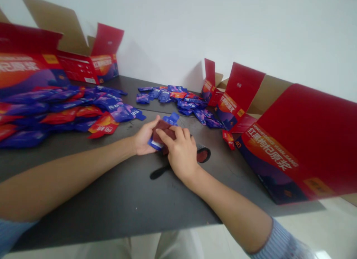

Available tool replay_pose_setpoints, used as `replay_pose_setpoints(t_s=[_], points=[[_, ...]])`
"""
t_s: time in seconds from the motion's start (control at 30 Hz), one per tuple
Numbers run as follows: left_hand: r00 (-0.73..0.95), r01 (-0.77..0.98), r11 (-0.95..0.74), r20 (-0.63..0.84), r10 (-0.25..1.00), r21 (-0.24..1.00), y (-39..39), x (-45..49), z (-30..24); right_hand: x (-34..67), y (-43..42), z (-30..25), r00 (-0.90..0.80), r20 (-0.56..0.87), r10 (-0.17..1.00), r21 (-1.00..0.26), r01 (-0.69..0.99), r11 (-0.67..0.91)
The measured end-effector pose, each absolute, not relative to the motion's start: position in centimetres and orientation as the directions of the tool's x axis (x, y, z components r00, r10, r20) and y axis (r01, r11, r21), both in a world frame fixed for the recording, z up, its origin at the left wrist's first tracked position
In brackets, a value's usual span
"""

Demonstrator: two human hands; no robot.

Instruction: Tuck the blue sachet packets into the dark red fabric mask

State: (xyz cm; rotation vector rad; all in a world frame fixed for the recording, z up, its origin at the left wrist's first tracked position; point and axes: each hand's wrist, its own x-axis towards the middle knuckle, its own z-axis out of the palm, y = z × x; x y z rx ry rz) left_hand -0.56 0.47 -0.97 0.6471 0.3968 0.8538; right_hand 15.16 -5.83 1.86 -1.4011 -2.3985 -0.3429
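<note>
My left hand is closed around a blue pouch held just above the dark table. A brown-red cloth lies over the pouch's face, hiding most of it. My right hand reaches in from the right, its bent fingers pressed onto the cloth. Under and beside this hand is a black item with a rounded, brown-red end; my hand hides its middle, so I cannot tell its kind. A narrow black end shows to the left of my wrist.
Several blue and red pouches lie piled at the left and in a looser heap at the back. Open red cartons stand at the left and right. Behind the dark table rises a white wall.
</note>
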Motion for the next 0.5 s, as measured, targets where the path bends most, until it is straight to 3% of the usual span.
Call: replay_pose_setpoints(t_s=[0.23, 0.33, 0.5], points=[[0.653, -0.554, 0.484, -0.007, 0.757, 0.677, -0.2, 0.2, -0.4, 17.0, -3.1, 2.2, -0.337, 0.358, 0.871, 0.017, 0.935, 0.355], [0.626, -0.563, 0.461, -0.01, 0.78, 0.686, 0.0, -0.1, -0.4, 17.3, -2.9, 1.9, -0.394, 0.321, 0.862, 0.035, 0.914, 0.404], [0.592, -0.488, 0.485, -0.133, 0.795, 0.726, 1.3, -1.0, -0.9, 16.1, -5.4, 2.1, -0.534, 0.308, 0.788, 0.069, 0.838, 0.541]])
